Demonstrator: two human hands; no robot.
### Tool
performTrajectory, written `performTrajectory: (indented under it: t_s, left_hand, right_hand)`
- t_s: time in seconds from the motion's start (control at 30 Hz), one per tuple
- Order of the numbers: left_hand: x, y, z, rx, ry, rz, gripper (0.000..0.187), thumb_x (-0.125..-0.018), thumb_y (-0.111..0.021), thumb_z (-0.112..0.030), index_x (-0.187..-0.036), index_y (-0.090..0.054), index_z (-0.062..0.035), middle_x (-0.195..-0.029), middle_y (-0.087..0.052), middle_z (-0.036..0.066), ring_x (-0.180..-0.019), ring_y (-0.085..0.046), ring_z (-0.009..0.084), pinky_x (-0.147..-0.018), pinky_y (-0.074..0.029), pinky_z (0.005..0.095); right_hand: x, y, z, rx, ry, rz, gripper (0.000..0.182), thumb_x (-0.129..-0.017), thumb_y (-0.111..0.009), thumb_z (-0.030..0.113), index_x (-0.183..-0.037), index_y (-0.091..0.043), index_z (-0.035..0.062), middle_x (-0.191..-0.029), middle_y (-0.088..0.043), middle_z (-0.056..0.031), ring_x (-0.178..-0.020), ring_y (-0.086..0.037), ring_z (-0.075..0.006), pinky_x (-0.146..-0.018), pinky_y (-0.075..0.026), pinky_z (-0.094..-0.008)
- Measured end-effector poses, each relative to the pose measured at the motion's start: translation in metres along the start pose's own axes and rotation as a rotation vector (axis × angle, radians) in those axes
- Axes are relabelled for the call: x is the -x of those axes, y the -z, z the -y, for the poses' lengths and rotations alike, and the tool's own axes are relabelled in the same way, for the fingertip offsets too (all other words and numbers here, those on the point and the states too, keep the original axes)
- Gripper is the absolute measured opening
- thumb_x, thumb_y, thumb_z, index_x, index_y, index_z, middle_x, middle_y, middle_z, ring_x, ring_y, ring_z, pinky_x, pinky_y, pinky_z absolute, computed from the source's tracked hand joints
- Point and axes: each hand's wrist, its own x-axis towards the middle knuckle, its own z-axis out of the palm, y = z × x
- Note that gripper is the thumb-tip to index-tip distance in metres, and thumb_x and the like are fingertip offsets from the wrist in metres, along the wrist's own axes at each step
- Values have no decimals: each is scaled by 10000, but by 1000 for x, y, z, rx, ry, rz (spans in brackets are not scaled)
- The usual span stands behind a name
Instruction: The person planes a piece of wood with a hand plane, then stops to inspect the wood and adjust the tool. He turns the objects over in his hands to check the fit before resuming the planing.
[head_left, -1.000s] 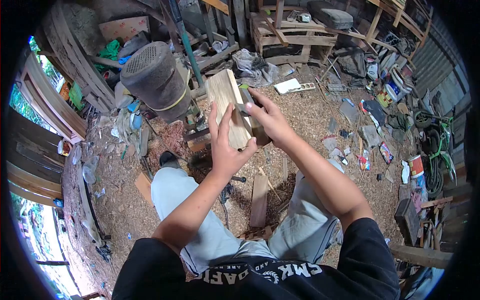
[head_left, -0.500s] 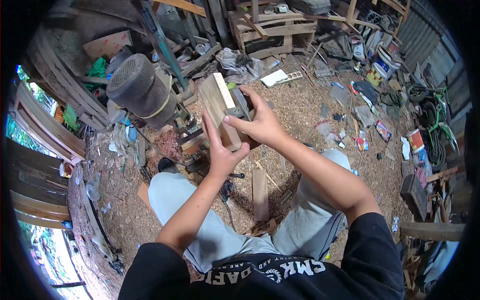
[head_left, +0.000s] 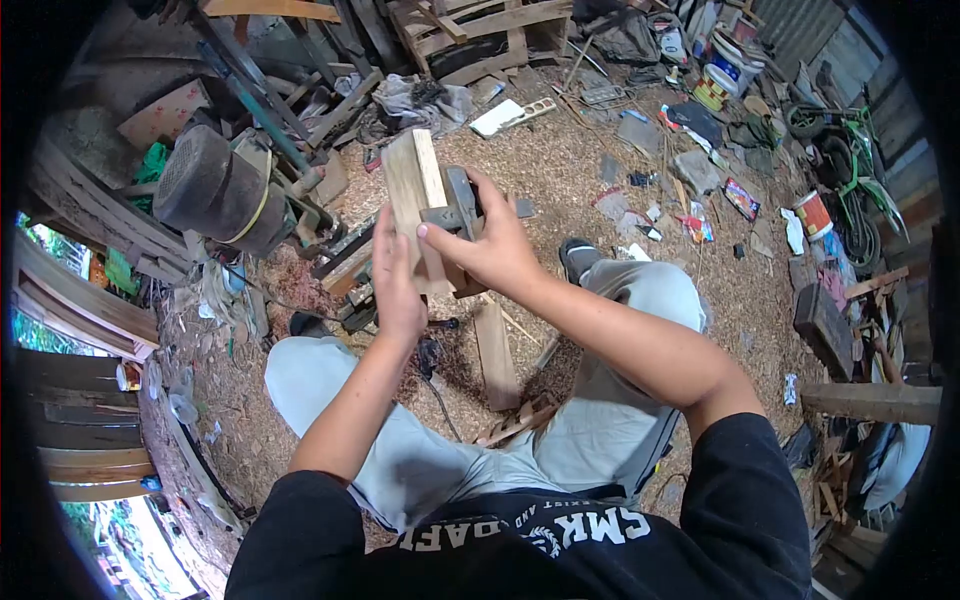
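A thick pale wooden block is held up in front of me, its long side upright and slightly tilted. My left hand presses along its left side and lower end, fingers straight against the wood. From the right, my right hand grips a dark metal tool with a flat crosspiece, perhaps a try square, that lies against the block's edge. The thumb reaches over onto the block's near face. My right palm and fingers hide much of the tool. Below the hands, a loose wooden board lies between my legs.
Wood shavings cover the ground. A dark machine with a vented housing stands at left. A wooden pallet is at the back. Paint buckets, scattered litter and a green small bike are at right.
My view has turned a little to the right. My left hand has shifted from the block's lower edge, its thumb no longer showing at the bottom. The block and tool stay together.
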Motion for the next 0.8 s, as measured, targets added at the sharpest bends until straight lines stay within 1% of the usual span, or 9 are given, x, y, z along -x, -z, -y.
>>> performTrajectory:
  t_s: [0.07,0.13,0.2,0.27,0.3,0.37,0.47,0.7,0.8]
  left_hand:
    - [-13,-3,2,41,15,-124,564,-1100,-439,-129,-1613,-235,-14,-1596,-392,167,-1406,-471,246,-1175,-387,385]
    - [-25,-1,6,2,30,-110,551,-1100,-432,-109,-1611,-249,-20,-1571,-432,165,-1385,-496,230,-1149,-421,379]
    - [-34,2,15,35,99,-43,551,-1099,-457,-127,-1607,-269,-27,-1569,-434,171,-1376,-506,227,-1122,-454,378]
    - [-40,1,27,59,110,-17,565,-1101,-467,-155,-1613,-258,-43,-1572,-425,175,-1373,-509,233,-1113,-465,385]
    - [-41,-2,33,83,118,-2,580,-1102,-477,-184,-1620,-247,-59,-1574,-416,178,-1369,-511,239,-1104,-476,392]
    - [-39,-7,47,102,102,-6,604,-1104,-477,-230,-1628,-216,-80,-1570,-413,171,-1367,-512,247,-1106,-476,404]
    - [-38,0,72,17,42,1,633,-1100,-474,-318,-1623,-169,-130,-1559,-393,156,-1361,-504,285,-1122,-451,432]
    - [-44,4,82,-130,-6,-106,662,-1056,-518,-368,-1576,-182,-134,-1520,-410,152,-1344,-503,273,-1111,-449,419]
    - [-51,14,83,-137,-37,-89,605,-1083,-464,-394,-1554,-211,-112,-1494,-423,139,-1334,-501,249,-1098,-440,399]
  right_hand:
    - [0,3,6,98,36,-49,931,-762,-880,395,-1446,-449,-66,-1289,-611,-256,-1203,-594,-341,-1052,-462,-440]
    - [-4,5,10,96,83,-102,934,-745,-890,399,-1431,-461,-67,-1282,-615,-250,-1187,-600,-347,-1037,-473,-442]
    - [-10,4,0,84,95,-139,959,-730,-890,431,-1428,-460,-67,-1283,-617,-250,-1192,-594,-357,-1085,-426,-442]
    - [-12,8,-3,197,88,-156,978,-724,-875,464,-1427,-454,-70,-1285,-617,-256,-1202,-591,-387,-1158,-311,-512]
    - [-12,8,-7,203,82,-165,978,-724,-875,464,-1427,-454,-70,-1285,-617,-256,-1202,-591,-387,-1158,-311,-512]
    - [-11,3,-16,338,141,-200,1000,-715,-862,476,-1441,-435,-63,-1298,-610,-263,-1225,-577,-410,-1195,-173,-602]
    - [-6,-2,-19,394,259,-175,1015,-712,-852,481,-1455,-417,-57,-1319,-596,-264,-1253,-560,-411,-1192,-111,-662]
    - [-12,-13,-22,481,271,-125,1089,-690,-850,548,-1462,-400,-74,-1291,-598,-246,-1237,-556,-395,-1199,-108,-655]
    - [-19,-21,-23,477,285,-112,1085,-674,-860,538,-1466,-408,-50,-1270,-608,-230,-1228,-562,-382,-1197,-112,-655]
